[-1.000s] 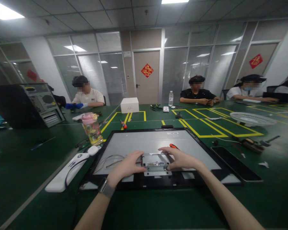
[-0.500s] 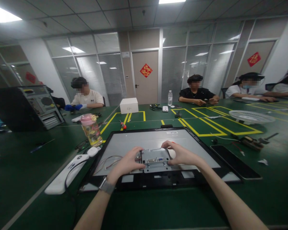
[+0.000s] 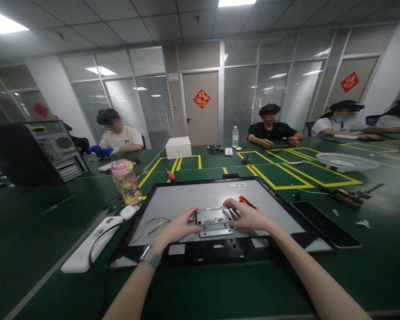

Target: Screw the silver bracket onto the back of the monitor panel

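Between my two hands is a metal bracket with a row of connector ports along it, set over the near part of a flat monitor panel. My left hand grips its left edge, thumb in front and fingers behind. On the opposite edge, my right hand holds it the same way. Thin wires run from the bracket's left side across the panel. An orange-and-black tool lies on the panel just behind my right hand; its kind is partly hidden.
Left of the panel stand a pink-lidded bottle, a white power bank-like case with a black cable, and a computer tower. A black phone-like slab lies to the right. A white box and several co-workers are across the table.
The bracket has tilted and sits lower, its port face now less visible. My right hand has shifted slightly left, uncovering more of the orange-and-black tool.
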{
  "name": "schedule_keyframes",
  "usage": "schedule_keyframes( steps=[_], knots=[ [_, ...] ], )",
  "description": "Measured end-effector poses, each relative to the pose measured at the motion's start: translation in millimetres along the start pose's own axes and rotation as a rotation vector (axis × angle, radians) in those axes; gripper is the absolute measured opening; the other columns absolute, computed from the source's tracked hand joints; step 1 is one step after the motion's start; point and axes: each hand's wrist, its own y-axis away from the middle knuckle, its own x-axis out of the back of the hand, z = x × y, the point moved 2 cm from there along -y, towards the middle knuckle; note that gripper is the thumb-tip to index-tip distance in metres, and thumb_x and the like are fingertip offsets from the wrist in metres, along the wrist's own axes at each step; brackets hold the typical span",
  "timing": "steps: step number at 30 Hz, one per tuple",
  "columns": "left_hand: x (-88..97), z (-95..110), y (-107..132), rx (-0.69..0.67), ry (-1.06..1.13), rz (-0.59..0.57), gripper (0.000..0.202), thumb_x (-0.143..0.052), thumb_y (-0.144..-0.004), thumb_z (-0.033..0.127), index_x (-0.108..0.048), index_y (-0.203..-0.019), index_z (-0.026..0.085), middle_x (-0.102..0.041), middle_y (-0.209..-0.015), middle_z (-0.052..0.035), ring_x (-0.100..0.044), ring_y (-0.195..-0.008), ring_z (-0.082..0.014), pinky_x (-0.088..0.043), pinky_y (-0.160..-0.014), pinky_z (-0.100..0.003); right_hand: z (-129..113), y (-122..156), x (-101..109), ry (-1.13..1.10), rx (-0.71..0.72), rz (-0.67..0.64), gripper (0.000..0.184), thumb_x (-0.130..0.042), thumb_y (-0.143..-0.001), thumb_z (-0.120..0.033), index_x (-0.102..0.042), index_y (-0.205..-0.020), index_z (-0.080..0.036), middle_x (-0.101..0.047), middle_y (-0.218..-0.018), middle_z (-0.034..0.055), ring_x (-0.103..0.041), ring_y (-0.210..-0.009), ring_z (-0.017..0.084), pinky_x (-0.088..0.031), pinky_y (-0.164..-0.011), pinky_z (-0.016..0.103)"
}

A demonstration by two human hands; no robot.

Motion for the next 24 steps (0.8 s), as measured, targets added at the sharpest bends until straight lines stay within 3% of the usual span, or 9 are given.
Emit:
schedule_keyframes(
  steps=[6,13,24],
  knots=[
    [5.5,1,2,-0.038,0.062,-0.004,0.064,-0.075,-0.074,0.038,-0.055,-0.131,0.017,-0.057,-0.135,-0.0101,-0.053,-0.123,-0.0277,-0.038,-0.107,-0.035,-6,5,9,-0.073,0.058,0.015,0.054,-0.068,-0.061,-0.007,-0.053,-0.111,-0.021,-0.06,-0.116,0.0071,-0.057,-0.114,0.024,-0.046,-0.099,0.038],
    [2.1,0,3,-0.054,0.04,-0.057,0.061,-0.08,-0.068,0.035,-0.06,-0.123,0.019,-0.061,-0.128,-0.0085,-0.056,-0.118,-0.0283,-0.04,-0.104,-0.036,-8,11,14,-0.106,0.015,-0.136,0.055,-0.075,-0.058,-0.01,-0.055,-0.108,-0.02,-0.059,-0.107,0.0031,-0.059,-0.104,0.023,-0.046,-0.097,0.039],
    [2.0,7,5,-0.06,-0.005,0.026,0.064,-0.082,-0.061,0.021,-0.056,-0.119,0.016,-0.058,-0.12,-0.008,-0.056,-0.114,-0.0271,-0.042,-0.1,-0.035,-14,9,9,0.025,0.023,-0.059,0.054,-0.076,-0.058,-0.008,-0.055,-0.106,-0.02,-0.056,-0.11,0.0042,-0.055,-0.107,0.024,-0.045,-0.095,0.036]
  ],
)
